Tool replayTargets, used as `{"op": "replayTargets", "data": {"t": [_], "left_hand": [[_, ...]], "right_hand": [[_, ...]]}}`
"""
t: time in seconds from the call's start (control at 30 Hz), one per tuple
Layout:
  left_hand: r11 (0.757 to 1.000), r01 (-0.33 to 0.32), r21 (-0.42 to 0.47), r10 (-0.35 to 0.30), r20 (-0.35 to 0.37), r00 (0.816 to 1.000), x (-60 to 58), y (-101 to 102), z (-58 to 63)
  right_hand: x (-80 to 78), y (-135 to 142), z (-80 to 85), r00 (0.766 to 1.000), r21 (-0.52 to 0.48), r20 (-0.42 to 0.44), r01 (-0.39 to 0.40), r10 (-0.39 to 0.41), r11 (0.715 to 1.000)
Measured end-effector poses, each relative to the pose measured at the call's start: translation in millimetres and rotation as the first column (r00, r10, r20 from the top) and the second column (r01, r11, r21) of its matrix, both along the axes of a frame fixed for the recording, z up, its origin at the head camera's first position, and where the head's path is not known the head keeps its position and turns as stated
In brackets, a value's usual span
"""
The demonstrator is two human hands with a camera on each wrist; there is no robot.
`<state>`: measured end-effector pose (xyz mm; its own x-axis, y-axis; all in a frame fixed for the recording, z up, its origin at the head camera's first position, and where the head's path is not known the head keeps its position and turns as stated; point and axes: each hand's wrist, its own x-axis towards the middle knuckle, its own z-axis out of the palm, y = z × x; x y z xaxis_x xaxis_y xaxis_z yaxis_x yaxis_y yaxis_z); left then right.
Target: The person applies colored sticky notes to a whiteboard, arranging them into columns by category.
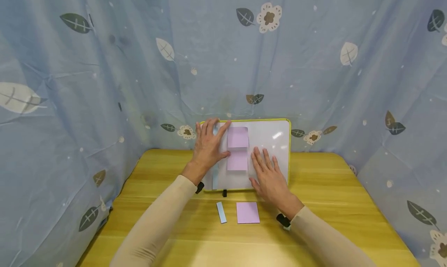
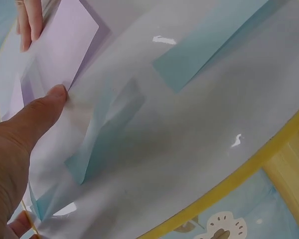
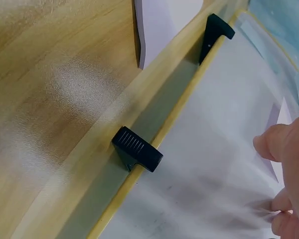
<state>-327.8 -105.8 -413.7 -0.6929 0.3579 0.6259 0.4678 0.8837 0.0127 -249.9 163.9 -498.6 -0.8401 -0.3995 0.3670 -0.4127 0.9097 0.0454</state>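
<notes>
A whiteboard [image 1: 269,135] with a yellow frame stands on the table, two purple sticky notes one above the other on its face: the upper note [image 1: 238,136] and the lower note [image 1: 238,162]. Spread over the board's left part is my left hand [image 1: 207,148], fingertips near the top edge. Its thumb touches a purple note's [image 2: 65,45] edge in the left wrist view. Right of the notes, my right hand [image 1: 270,179] rests on the board with fingers extended. Pale blue strips [image 2: 209,47] stick along the board's left side, partly hidden by the left hand in the head view.
In front of the board lie a purple sticky-note pad [image 1: 248,212] and a narrow blue strip pad [image 1: 221,212] on the wooden table [image 1: 174,224]. Black feet [image 3: 137,149] hold the board's lower edge. A blue patterned curtain [image 1: 216,65] surrounds the table's back and sides.
</notes>
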Motion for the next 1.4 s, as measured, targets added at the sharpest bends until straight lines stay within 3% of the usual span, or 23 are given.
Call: {"op": "replayTargets", "data": {"t": [0.1, 0.2, 0.37, 0.5, 0.7, 0.93, 1.17, 1.3, 1.4], "left_hand": [[1.0, -0.008, -0.013, 0.008, 0.01, 1.0, 0.0, -1.1, -1.2], [1.0, -0.008, -0.025, 0.008, 0.018, 1.0, -0.5, -2.2, -1.3], [0.999, 0.001, -0.039, 0.0, 0.036, 0.999, 0.5, -4.2, -1.8], [0.998, 0.002, -0.057, 0.0, 0.039, 0.999, 3.1, -8.0, 0.8], [0.998, 0.016, -0.058, -0.015, 0.02, 1.0, 12.5, -13.8, -0.4], [0.992, 0.1, -0.083, -0.105, -0.062, 0.993, 29.9, -11.1, -11.2], [0.969, 0.243, -0.039, -0.246, -0.088, 0.965, 56.1, -8.8, -27.4], [0.943, 0.331, -0.022, -0.331, -0.082, 0.94, 71.3, -4.6, -38.3], [0.925, 0.38, -0.019, -0.381, -0.038, 0.924, 84.2, -3.3, -48.3]], "right_hand": [[1.7, 2.9, 1.6, 0.999, -0.06, -0.003, -0.034, 0.033, 0.998], [2.4, 5.8, 0.4, 0.992, -0.135, -0.078, -0.108, 0.098, 0.985], [6.3, 9.3, -4.4, 0.946, -0.234, -0.256, -0.261, 0.199, 0.937], [10.9, 8.2, -5.1, 0.923, -0.279, -0.307, -0.318, 0.23, 0.906], [22.8, 5.2, -6.2, 0.94, -0.335, -0.244, -0.311, 0.237, 0.889], [34.4, 10.6, -8.2, 0.941, -0.33, -0.207, -0.326, 0.269, 0.886], [44.5, 8.4, -12.6, 0.927, -0.319, -0.097, -0.373, 0.361, 0.871], [49.0, 7.7, -14.9, 0.922, -0.293, 0.025, -0.362, 0.386, 0.885], [53.5, 7.5, -16.2, 0.912, -0.274, 0.113, -0.354, 0.395, 0.894]]}}
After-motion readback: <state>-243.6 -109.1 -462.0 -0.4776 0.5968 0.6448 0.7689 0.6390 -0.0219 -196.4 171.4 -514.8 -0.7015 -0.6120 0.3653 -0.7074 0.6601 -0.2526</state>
